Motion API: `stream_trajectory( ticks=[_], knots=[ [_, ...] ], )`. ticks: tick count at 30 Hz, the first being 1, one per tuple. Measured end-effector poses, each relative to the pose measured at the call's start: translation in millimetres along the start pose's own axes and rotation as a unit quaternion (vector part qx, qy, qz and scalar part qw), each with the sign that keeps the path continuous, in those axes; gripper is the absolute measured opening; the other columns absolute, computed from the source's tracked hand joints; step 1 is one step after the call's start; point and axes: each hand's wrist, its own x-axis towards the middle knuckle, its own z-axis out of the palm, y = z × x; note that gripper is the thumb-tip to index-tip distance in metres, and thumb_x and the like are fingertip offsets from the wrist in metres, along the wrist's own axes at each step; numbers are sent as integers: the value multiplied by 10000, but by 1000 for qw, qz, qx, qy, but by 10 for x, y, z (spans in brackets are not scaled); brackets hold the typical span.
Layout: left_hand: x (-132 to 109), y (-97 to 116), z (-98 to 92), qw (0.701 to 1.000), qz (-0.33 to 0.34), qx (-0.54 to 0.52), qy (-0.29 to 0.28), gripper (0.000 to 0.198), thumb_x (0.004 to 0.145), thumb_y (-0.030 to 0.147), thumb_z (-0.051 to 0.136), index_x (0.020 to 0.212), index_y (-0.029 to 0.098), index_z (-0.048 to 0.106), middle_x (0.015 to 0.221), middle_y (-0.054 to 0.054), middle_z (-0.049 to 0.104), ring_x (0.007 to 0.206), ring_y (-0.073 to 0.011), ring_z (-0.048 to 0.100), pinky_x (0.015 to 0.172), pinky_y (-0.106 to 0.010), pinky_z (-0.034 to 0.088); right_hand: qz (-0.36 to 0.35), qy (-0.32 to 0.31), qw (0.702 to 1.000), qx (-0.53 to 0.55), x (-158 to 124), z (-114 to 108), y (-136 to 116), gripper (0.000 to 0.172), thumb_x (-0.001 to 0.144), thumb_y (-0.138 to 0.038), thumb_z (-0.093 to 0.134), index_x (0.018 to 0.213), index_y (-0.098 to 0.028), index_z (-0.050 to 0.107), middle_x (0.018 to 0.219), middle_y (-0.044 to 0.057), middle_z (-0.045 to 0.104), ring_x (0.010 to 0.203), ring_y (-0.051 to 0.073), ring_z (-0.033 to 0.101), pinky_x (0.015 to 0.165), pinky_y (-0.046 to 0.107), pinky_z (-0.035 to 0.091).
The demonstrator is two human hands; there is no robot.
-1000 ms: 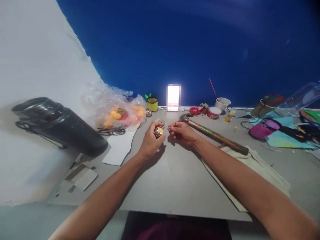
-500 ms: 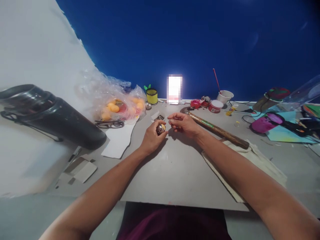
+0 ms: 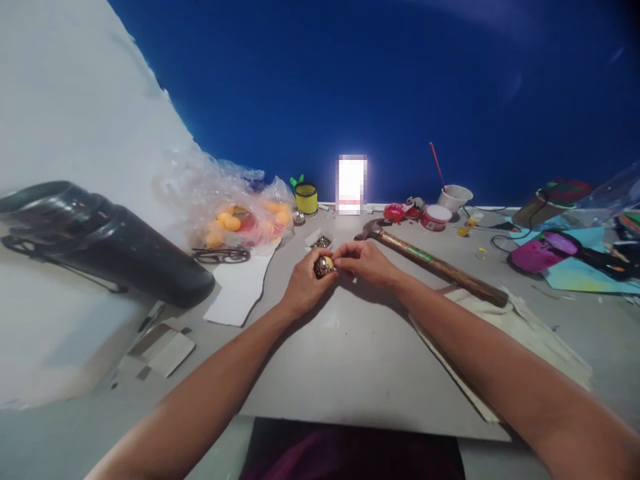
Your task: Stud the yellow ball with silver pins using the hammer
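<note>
My left hand [image 3: 306, 283] is wrapped around a small orange-yellow ball [image 3: 324, 267], partly covered with shiny dark metallic pieces. Thumb and fingers of my right hand [image 3: 364, 263] are pinched together against the ball's right side. Whatever lies between those fingertips is too small to make out. Just behind the ball sits a small open box [image 3: 321, 241] of shiny metallic bits. To the right of my right hand lies a hammer [image 3: 435, 263] with a wooden handle.
A black bottle [image 3: 135, 243] lies at left beside eyeglasses [image 3: 223, 255] and white paper [image 3: 240, 287]. A plastic bag of orange balls [image 3: 230, 223], a yellow cup [image 3: 306, 199] and a lit screen [image 3: 352, 183] are along the back. Cloth [image 3: 505, 333] lies under my right arm.
My right hand has moved left and closed the gap to the ball, its fingertips now at the ball. The view has tilted slightly, and the hammer's head shows now.
</note>
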Motion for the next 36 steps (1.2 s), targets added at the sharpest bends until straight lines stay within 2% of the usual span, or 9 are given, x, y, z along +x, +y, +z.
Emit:
stream_trajectory(
  ticks=[7,14,21,27,36],
  knots=[
    [6,12,6,1000,-10,13,-4,261,776,296,702,1014,206,645,972,-15,716,880,-200,636,849,-332,508,34,-28,997,65,18,-17,46,254,698,-356,863,798,-165,729,596,-6,650,511,100,557,471,208,428],
    [5,-16,32,1000,10,28,-4,228,781,252,653,1001,198,631,940,-10,691,858,-189,616,823,-310,494,50,-31,991,120,31,-18,93,355,666,-407,912,826,-150,726,613,1,661,523,102,586,476,203,461],
    [13,-85,41,999,11,31,-5,223,785,272,656,994,202,618,884,7,662,804,-179,595,771,-301,484,68,-47,989,123,41,-32,74,346,636,-366,920,825,-150,728,607,0,672,511,101,595,475,199,482],
    [20,-62,48,1000,11,17,9,302,765,259,685,1048,199,600,981,-8,676,862,-183,610,816,-310,488,47,-43,992,113,49,-11,90,275,675,-336,894,801,-155,730,604,-6,663,497,90,576,460,187,454],
    [-3,-26,43,1000,-20,18,-12,229,814,243,631,1035,209,586,943,-4,648,825,-177,582,794,-316,462,80,-43,983,159,49,-51,99,323,650,-332,938,804,-141,727,661,5,672,530,83,571,469,186,475]
  ],
)
